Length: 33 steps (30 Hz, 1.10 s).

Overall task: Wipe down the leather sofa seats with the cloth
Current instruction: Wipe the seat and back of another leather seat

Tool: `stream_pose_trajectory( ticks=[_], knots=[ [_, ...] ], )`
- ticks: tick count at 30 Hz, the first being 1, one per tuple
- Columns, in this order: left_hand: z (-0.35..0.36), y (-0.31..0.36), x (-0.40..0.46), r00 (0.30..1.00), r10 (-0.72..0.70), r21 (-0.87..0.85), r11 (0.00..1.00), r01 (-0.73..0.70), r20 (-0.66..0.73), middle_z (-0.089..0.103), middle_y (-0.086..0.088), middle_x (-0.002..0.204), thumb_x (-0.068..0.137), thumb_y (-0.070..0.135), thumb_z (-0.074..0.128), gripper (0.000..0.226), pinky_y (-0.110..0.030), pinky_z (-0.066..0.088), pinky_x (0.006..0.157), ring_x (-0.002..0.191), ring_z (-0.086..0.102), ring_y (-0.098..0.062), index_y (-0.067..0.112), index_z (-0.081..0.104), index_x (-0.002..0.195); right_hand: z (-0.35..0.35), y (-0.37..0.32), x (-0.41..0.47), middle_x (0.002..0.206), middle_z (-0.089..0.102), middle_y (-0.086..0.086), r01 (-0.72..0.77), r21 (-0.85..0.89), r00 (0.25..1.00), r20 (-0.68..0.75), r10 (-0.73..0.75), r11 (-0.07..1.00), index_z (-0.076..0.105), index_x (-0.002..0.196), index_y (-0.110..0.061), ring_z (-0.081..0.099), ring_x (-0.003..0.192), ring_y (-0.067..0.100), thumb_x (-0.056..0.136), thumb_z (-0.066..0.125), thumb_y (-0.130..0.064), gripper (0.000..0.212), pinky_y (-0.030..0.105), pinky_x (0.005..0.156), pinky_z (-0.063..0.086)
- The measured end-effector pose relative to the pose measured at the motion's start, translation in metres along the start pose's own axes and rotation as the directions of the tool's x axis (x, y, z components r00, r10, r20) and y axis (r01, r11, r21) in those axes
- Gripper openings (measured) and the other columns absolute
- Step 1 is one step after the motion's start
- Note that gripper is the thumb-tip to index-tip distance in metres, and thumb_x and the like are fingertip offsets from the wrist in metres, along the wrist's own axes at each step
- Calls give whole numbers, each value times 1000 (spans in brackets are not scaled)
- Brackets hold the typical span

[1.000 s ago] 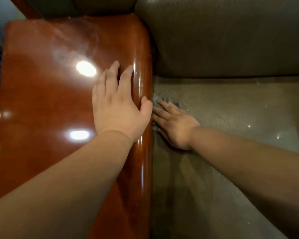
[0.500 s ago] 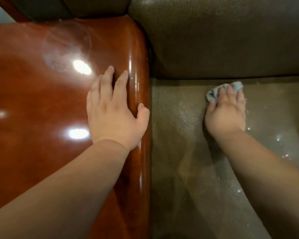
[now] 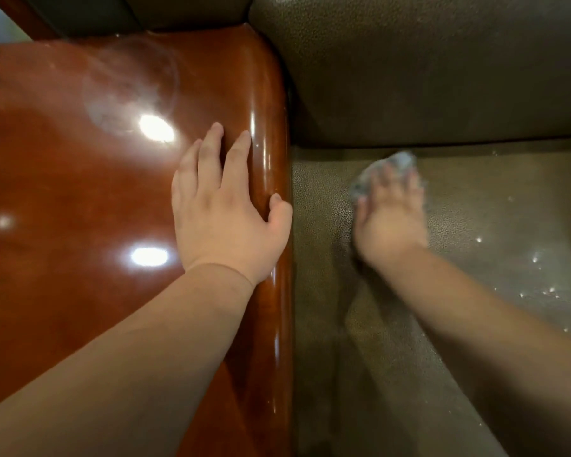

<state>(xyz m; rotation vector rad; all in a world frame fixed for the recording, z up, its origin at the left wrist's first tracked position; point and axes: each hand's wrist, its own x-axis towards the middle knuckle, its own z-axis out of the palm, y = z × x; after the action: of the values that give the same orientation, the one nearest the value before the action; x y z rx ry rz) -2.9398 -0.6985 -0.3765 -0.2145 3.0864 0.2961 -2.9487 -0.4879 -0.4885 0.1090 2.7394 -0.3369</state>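
The brown leather sofa seat (image 3: 495, 324) fills the lower right, with small bright droplets on its right part. A crumpled grey cloth (image 3: 399, 160) lies on the seat near the back seam. My right hand (image 3: 391, 222) presses down on it with fingers spread, and motion blurs the hand. Only the cloth's far edge shows beyond the fingertips. My left hand (image 3: 225, 212) rests flat on the glossy wooden armrest (image 3: 80, 192), thumb over its inner edge.
The leather backrest (image 3: 442, 77) rises just behind the cloth. The armrest's rounded edge borders the seat on the left, leaving a dark gap along it. A hazy round smear marks the armrest's far part (image 3: 129, 90).
My right hand swept the cloth from beside the armrest to the right along the back seam, then came back a little to the left. My left hand stayed on the armrest.
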Motion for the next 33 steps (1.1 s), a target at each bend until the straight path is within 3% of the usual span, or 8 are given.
stream_pose_trajectory(
  ticks=[5,9,12,14,17,25,31,33],
  knots=[
    [3,-2,0,999,4,10,1000,-4,-35,28,-3,170,89,53,52,78,-50,23,128,154,25,-30,26,37,160,11,-3,-35,173,13,-12,688,-8,699,277,-660,726,25,164,-33,-3,161,19,108,27,-48,58,46,131,9],
    [6,-3,0,999,16,-5,1000,-16,-36,29,-3,169,89,55,51,77,-50,23,127,154,25,-29,27,37,160,-9,44,3,172,23,0,119,51,993,-5,-119,992,33,162,-23,9,160,29,106,28,-45,60,50,129,17],
    [4,-4,0,1000,18,-3,1000,-18,-24,28,-3,170,90,54,53,77,-50,22,128,155,24,-30,26,36,161,-3,18,-9,173,16,3,-136,62,988,-67,140,989,29,164,-19,0,160,35,107,32,-40,60,48,129,3],
    [2,-1,-1,1000,9,-6,1000,-9,-11,26,-2,170,90,54,52,78,-50,21,128,155,22,-29,27,35,161,16,-5,-38,173,17,4,148,6,989,-4,-148,989,30,164,-21,-2,160,36,107,39,-38,60,48,128,0],
    [2,0,-2,1000,14,-12,1000,-14,-19,27,-2,170,89,53,51,78,-50,21,128,156,22,-29,27,36,161,27,1,-71,170,27,-2,729,-46,676,201,-708,683,38,161,-25,6,161,30,108,45,-40,55,51,129,17],
    [-3,1,-3,1000,4,-18,1000,-4,1,25,0,171,93,52,50,74,-49,19,129,157,19,-27,29,34,162,-1,17,-34,173,18,2,-22,96,1000,-18,24,995,31,163,-20,1,160,32,107,34,-41,60,49,129,7],
    [-2,2,-4,999,-15,-16,1000,15,-30,28,0,170,93,52,50,73,-46,18,128,156,22,-28,29,36,161,11,33,-76,171,24,-4,828,-129,557,297,-776,546,35,162,-29,6,161,26,107,35,-49,58,45,130,11],
    [0,1,-4,998,-12,-13,1000,11,-54,30,0,169,93,54,50,72,-44,18,127,156,24,-27,30,37,160,5,56,-49,170,29,-1,685,-169,728,167,-665,709,38,160,-26,14,160,28,105,29,-55,62,45,130,15]
  ],
)
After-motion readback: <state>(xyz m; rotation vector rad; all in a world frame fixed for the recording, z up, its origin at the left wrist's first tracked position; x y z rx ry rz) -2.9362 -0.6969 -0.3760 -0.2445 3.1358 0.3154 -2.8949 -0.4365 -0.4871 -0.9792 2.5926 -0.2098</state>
